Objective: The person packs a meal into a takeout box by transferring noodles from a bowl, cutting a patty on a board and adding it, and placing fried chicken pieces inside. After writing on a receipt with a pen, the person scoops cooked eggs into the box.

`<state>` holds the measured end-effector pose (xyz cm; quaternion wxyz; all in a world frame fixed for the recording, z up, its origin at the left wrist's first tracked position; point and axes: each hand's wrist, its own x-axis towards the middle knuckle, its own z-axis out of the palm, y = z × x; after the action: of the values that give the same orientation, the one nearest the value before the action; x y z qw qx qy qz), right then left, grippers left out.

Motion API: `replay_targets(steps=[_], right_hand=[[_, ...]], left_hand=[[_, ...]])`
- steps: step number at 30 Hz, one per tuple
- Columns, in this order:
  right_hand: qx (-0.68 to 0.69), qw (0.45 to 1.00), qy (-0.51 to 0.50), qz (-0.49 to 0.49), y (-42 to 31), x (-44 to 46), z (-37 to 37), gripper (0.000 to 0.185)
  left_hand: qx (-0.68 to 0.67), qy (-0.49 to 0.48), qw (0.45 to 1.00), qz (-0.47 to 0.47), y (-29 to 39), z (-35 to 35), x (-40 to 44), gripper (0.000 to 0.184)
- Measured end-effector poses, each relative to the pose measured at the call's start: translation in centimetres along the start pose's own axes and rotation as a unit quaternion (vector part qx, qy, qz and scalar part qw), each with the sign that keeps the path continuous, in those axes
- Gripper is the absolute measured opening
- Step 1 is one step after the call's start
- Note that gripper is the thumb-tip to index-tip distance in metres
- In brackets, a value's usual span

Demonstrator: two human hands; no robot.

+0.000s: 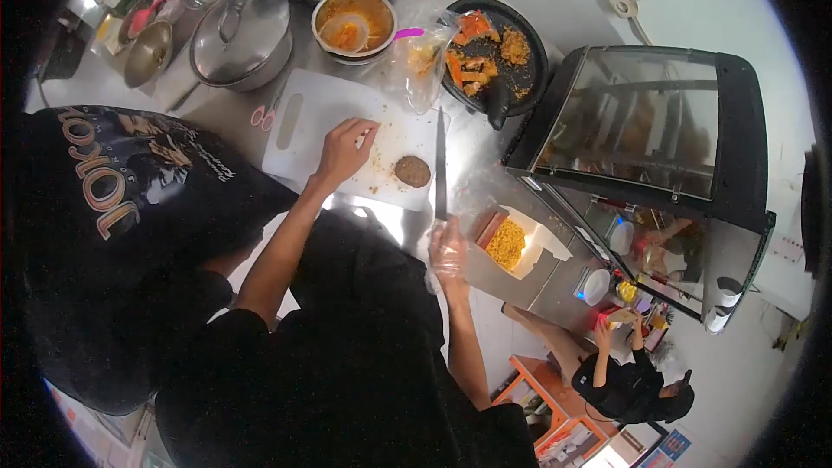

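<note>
A round brown patty lies near the right end of a white cutting board, with crumbs scattered beside it. My left hand is bare and hovers above the board, left of the patty; its fingers are slightly bent and apart, with nothing visible in them. In a clear plastic glove, my right hand is closed around the handle of a knife. The blade points away from me along the board's right edge. To the right of this hand sits an open paper box with yellow noodles in it.
Beyond the board are a black pan with orange food pieces, a plastic bag, a steel bowl and a lidded pot. Pink-handled scissors lie left. A glass display case stands right. Other people stand left and far right.
</note>
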<state>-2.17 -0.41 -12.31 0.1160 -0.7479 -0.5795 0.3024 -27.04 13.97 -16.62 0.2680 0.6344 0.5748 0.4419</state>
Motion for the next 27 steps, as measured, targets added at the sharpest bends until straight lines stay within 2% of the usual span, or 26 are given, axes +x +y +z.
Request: replay_targets(steps=[1,2,4,5,7,10,13,15,17,19,22,25,27], right_hand=[[-0.045,0.997,0.036,-0.056,1.8,0.3,2.0,0.029],[-0.028,0.998,0.029,-0.05,1.3,0.6,2.9,0.025],[-0.078,0.997,-0.011,-0.009,-0.5,1.1,3.2,0.025],[-0.079,0.997,-0.012,-0.009,-0.3,1.1,3.0,0.025],[-0.098,0.991,-0.087,-0.027,0.1,1.0,2.6,0.022],[-0.051,0.995,-0.077,-0.036,-0.2,-0.1,3.1,0.021],[-0.079,0.991,-0.088,-0.065,-1.1,0.1,3.7,0.016],[-0.116,0.985,-0.107,-0.068,-0.6,0.5,4.5,0.015],[-0.153,0.978,-0.124,-0.073,-0.4,0.8,5.1,0.013],[-0.199,0.964,-0.166,-0.058,-1.0,0.8,5.0,0.022],[-0.209,0.964,-0.161,-0.028,-1.9,0.4,5.7,0.02],[-0.152,0.975,-0.159,0.014,-2.1,-0.1,5.1,0.016],[-0.142,0.978,-0.156,-0.008,-1.9,-0.6,5.3,0.015]], left_hand=[[-0.004,-0.001,1.0,-0.002,0.0,0.6,0.4,0.009],[-0.015,-0.003,1.0,-0.003,-0.2,1.2,0.8,0.009],[-0.028,-0.004,1.0,-0.005,0.1,2.0,1.0,0.009],[-0.039,-0.022,0.999,-0.008,0.5,2.0,1.2,0.009],[-0.048,-0.036,0.998,-0.014,0.8,1.8,1.5,0.009],[-0.07,-0.047,0.996,0.002,1.0,2.2,1.6,0.012],[-0.06,-0.095,0.994,0.003,1.6,4.0,2.3,0.012],[-0.102,-0.113,0.987,0.043,1.3,6.1,2.8,0.012],[-0.084,-0.135,0.985,0.067,0.6,8.1,3.2,0.013],[-0.081,-0.186,0.975,0.088,-0.4,9.8,3.5,0.013],[-0.056,-0.228,0.969,0.076,-1.6,11.0,2.9,0.014],[-0.092,-0.211,0.971,0.056,-1.4,10.8,2.4,0.014],[-0.093,-0.205,0.973,0.055,-2.2,11.2,1.7,0.014]])
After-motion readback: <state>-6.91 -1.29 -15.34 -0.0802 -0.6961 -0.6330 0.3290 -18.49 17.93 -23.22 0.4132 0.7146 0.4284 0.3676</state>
